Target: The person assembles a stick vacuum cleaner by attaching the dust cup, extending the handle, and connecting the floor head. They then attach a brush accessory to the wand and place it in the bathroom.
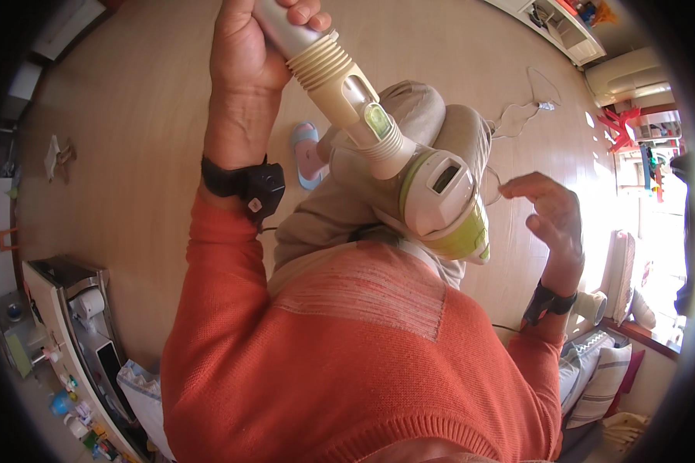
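My left hand (243, 58) is raised at the top, wrapped round the silver tube of a vacuum cleaner (378, 127). A ribbed cream collar joins that tube to the body, which has a small dark window and a translucent green dust cup (465, 235). The body hangs over my thighs, its lower end close to my belly. The far end of the tube is cut off by the upper edge. Off to the right of the dust cup, my right hand (554, 216) hovers with bent fingers apart, touching nothing.
On the wooden floor (147, 193), a white cable (517, 116) runs to a small plug block at the right. My foot wears a blue slipper (307, 158). Striped cushions (601, 382) lie at the lower right. A cabinet with a paper roll (90, 303) stands at the left.
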`<action>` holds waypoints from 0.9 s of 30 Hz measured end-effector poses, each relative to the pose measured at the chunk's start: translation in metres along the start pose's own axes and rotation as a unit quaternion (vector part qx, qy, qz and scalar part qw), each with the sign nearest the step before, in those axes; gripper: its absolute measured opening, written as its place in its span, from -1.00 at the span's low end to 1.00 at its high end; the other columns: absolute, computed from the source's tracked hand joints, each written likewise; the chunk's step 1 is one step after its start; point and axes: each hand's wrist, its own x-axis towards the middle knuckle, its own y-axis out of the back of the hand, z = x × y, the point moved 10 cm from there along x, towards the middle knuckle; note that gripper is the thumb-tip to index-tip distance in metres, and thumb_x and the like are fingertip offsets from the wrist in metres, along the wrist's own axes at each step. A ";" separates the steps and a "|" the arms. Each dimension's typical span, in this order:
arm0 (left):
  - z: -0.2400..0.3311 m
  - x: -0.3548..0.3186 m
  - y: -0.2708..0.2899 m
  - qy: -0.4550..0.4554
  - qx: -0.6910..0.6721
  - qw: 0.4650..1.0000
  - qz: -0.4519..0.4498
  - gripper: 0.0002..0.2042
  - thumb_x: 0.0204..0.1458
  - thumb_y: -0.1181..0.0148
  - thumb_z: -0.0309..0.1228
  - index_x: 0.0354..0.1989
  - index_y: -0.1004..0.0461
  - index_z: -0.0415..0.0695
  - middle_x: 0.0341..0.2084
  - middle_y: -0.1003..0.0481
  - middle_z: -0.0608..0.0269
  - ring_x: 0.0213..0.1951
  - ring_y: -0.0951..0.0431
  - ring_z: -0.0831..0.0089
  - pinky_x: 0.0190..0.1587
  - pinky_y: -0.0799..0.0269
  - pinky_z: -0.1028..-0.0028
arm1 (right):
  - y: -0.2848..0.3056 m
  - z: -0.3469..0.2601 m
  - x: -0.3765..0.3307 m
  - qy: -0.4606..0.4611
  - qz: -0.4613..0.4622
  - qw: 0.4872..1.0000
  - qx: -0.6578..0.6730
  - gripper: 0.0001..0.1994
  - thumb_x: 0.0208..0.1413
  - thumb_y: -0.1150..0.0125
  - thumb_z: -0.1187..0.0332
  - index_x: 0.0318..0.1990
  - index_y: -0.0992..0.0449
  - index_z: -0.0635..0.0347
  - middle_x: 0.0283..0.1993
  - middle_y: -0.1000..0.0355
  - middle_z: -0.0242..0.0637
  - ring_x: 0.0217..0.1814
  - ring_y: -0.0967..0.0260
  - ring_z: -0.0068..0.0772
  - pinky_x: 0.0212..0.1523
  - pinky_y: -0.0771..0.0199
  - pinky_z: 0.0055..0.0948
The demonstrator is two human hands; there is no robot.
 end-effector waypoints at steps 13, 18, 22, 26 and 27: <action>0.002 -0.006 -0.005 -0.009 0.002 1.000 0.007 -0.84 0.21 -0.10 -0.21 -0.28 -0.36 0.00 -0.56 -0.33 0.47 -0.58 -0.35 0.56 -0.46 -0.34 0.44 | -0.129 -0.021 0.152 0.035 -0.309 0.938 0.156 -0.46 0.27 -0.21 0.14 0.22 -0.33 0.38 -0.03 -0.42 -0.30 0.02 -0.29 -0.57 0.03 -0.33 -0.49; 0.006 -0.010 -0.004 -0.037 0.023 0.999 0.024 -0.84 0.22 -0.09 -0.22 -0.27 -0.37 -0.02 -0.55 -0.33 0.47 -0.61 -0.35 0.58 -0.50 -0.36 0.47 | -0.132 -0.017 0.154 0.032 -0.270 0.942 0.199 -0.47 0.27 -0.20 0.12 0.20 -0.32 0.38 -0.06 -0.43 -0.32 -0.02 -0.30 -0.58 -0.01 -0.35 -0.51; 0.006 -0.009 -0.009 -0.050 0.041 0.998 0.023 -0.83 0.23 -0.09 -0.22 -0.27 -0.36 -0.03 -0.55 -0.33 0.46 -0.62 -0.34 0.59 -0.52 -0.36 0.50 | -0.127 -0.020 0.155 0.078 -0.247 0.950 0.176 -0.46 0.27 -0.20 0.10 0.21 -0.31 0.36 -0.11 -0.43 -0.31 -0.07 -0.30 -0.58 -0.06 -0.36 -0.50; 0.005 -0.008 -0.012 -0.045 0.038 0.998 0.020 -0.83 0.24 -0.08 -0.22 -0.27 -0.36 -0.04 -0.56 -0.33 0.46 -0.62 -0.34 0.59 -0.52 -0.36 0.50 | -0.124 -0.020 0.158 0.106 -0.243 0.958 0.107 -0.46 0.26 -0.20 0.06 0.19 -0.33 0.33 -0.17 -0.43 -0.30 -0.13 -0.30 -0.58 -0.12 -0.36 -0.48; 0.005 -0.007 -0.012 -0.044 0.037 0.998 0.020 -0.83 0.24 -0.08 -0.22 -0.27 -0.36 -0.04 -0.56 -0.33 0.46 -0.62 -0.34 0.59 -0.52 -0.36 0.50 | -0.123 -0.021 0.159 0.112 -0.241 0.959 0.099 -0.46 0.26 -0.20 0.05 0.17 -0.34 0.33 -0.19 -0.43 -0.30 -0.15 -0.30 -0.58 -0.14 -0.36 -0.47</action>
